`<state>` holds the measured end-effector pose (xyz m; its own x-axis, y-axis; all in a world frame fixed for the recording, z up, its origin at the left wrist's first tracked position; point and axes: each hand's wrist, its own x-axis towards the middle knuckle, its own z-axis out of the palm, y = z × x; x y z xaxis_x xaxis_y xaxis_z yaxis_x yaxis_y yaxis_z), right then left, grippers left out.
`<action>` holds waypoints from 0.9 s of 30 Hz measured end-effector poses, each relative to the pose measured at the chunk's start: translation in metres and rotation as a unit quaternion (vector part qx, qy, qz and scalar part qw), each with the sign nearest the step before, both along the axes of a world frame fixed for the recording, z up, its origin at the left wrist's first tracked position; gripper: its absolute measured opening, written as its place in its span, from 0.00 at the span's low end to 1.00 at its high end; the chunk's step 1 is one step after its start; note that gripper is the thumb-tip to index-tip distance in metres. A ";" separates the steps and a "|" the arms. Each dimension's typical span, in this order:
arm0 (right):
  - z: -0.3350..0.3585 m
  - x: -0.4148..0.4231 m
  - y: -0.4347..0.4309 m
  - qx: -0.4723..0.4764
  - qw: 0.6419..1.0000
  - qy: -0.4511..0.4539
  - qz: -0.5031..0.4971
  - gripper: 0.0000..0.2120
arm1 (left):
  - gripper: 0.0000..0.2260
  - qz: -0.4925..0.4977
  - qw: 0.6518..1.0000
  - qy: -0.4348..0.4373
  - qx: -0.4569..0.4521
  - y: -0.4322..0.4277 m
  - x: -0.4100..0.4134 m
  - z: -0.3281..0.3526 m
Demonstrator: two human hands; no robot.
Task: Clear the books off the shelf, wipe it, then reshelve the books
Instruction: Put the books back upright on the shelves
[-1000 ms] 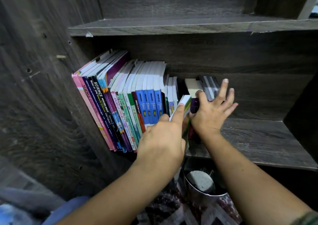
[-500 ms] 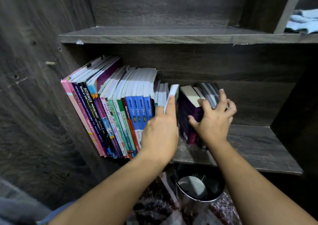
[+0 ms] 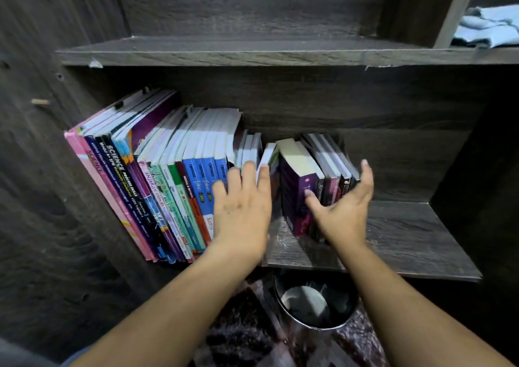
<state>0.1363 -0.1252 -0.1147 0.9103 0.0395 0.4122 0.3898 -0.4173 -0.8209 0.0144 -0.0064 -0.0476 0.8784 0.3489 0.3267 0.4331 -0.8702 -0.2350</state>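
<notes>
Rug (image 3: 241, 335) at the near edge, dark and patterned, and a shiny metal bin (image 3: 314, 305) sits just under the front lip of the shelf (image 3: 407, 240). Dark wood grain everywhere: shelf board, back wall, side panel (image 3: 42, 184) on the left.

Both bare forearms reach up from below. Left hand (image 3: 241, 206) lies flat against the spines of the leaning books (image 3: 168, 186), fingers straight and a little apart, gripping nothing. Its forefinger tip touches a thin book (image 3: 268, 156) that tilts in the gap. Right hand (image 3: 342, 212) is cupped wide, palm turned left, thumb out toward the spine of a thick purple book (image 3: 297, 186). Its other fingers point up along the outer side of the dark books (image 3: 334, 170) at the end of that small group; whether they press the cover I cannot tell.

So the books stand on the shelf in two lots: a long row slanting left against the side panel, and a short upright cluster mid-shelf.

Farther up, the upper shelf (image 3: 252, 53) crosses the view, and on it at far right lies a folded pale blue cloth (image 3: 488, 26).
</notes>
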 end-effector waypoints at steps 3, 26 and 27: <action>0.001 -0.006 -0.001 -0.010 0.994 0.107 -0.017 0.45 | 0.46 -0.039 0.999 -0.014 0.006 0.009 0.000 -0.002; 0.013 -0.001 -0.004 -0.153 0.960 0.161 0.168 0.32 | 0.50 -0.002 0.994 -0.111 0.016 0.020 0.021 -0.047; 0.013 -0.001 -0.003 -0.157 0.961 0.155 0.167 0.31 | 0.47 -0.002 0.995 -0.102 0.016 0.020 0.021 -0.048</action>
